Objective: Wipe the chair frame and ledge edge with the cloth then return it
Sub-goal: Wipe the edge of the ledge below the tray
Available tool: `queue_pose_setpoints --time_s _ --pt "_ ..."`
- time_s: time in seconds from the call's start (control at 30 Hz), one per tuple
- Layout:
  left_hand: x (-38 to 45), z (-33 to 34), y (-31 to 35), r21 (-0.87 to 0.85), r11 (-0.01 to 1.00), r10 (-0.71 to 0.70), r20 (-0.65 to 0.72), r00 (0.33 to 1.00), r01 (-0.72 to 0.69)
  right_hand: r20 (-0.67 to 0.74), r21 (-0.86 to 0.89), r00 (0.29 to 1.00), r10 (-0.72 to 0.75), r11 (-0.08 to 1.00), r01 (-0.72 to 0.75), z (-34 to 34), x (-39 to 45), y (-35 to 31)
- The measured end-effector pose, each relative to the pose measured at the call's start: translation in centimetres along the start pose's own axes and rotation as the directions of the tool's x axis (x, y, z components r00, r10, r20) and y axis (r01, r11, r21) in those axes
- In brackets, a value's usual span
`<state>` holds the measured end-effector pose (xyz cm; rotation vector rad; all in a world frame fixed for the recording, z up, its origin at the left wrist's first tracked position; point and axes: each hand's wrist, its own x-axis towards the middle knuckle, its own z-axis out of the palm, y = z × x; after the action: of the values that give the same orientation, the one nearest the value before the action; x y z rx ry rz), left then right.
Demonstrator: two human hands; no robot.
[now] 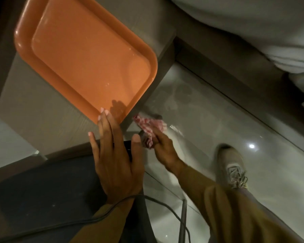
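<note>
No writing, brand or label could be read on anything in view. An orange tray (pixel 88 57) was seen lying on a wood-grain ledge (pixel 42 116), its near corner reaching almost to the ledge's near edge and its right rim running out over the ledge's right edge. The left hand (pixel 116 155) was held flat with the fingers released and spread, the fingertips (pixel 104 113) resting at the tray's near corner, the thumb raised apart; nothing was grasped by it. The red-and-white checked cloth (pixel 150 130) was found bunched in the right hand (pixel 163 148), whose fingers were clenched around it, just beside the ledge's near right corner and below the tray's rim; whether the cloth touched the ledge edge could not be told, the area being blurred. A dark padded chair seat (pixel 47 188) was seen below the ledge's near edge, with a dark cable (pixel 167 209) trailing past its right side. To the right, glossy floor (pixel 218 123) lay open up to a shoe (pixel 232 169).
</note>
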<state>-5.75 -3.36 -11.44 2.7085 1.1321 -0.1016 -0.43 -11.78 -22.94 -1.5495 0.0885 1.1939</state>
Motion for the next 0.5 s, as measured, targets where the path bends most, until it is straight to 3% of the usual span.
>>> queue_pose_setpoints --time_s 0.07,0.17,0.37,0.43,0.5 --pt "-0.1 -0.5 0.5 -0.014 1.000 -0.015 0.033 0.999 0.015 0.043 0.041 0.992 -0.123 0.992 0.121 0.4 -4.8 -2.2" --pt "0.0 -0.7 0.5 0.045 0.999 -0.008 0.085 0.996 0.004 0.045 0.044 0.982 -0.183 0.983 0.181 0.9 -7.7 -2.5" --pt "0.2 -0.2 0.0 0.070 0.998 0.000 0.087 0.996 -0.006 0.135 -0.103 0.971 -0.198 0.972 0.213 -0.5 -1.7 -1.5" --pt "0.1 0.2 0.0 0.082 0.997 0.000 0.060 0.998 -0.005 0.096 -0.184 0.961 -0.260 0.944 0.274 -1.1 1.3 -0.4" --pt "0.2 0.4 0.0 0.084 0.996 0.003 0.041 0.999 -0.006 0.011 -0.211 0.981 -0.194 0.959 0.192 -1.5 4.4 1.0"
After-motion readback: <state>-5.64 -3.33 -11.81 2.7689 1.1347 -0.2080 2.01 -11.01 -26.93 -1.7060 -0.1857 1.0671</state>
